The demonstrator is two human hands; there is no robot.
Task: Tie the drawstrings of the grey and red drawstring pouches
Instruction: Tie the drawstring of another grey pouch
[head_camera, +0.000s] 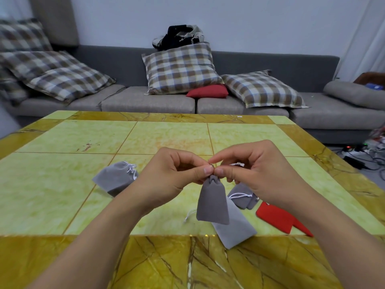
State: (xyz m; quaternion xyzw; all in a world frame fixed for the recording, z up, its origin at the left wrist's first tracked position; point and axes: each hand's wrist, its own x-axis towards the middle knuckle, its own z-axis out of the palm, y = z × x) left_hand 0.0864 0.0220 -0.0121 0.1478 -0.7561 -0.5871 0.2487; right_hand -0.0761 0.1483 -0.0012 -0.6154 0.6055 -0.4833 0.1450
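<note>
A grey drawstring pouch hangs above the table, its cinched neck just under my fingertips. My left hand and my right hand meet over that neck and each pinches the pouch's white drawstring. Under it lies another grey pouch, flat on the table. A smaller grey pouch with a white cord lies partly under my right hand. A grey pouch with a knotted white cord rests to the left. Red pouches lie at the right, partly hidden by my right forearm.
The yellow-green tiled table has a brown marbled border. Behind it stands a grey sofa with plaid cushions and a red cushion. Cables and a power strip lie on the floor at the right.
</note>
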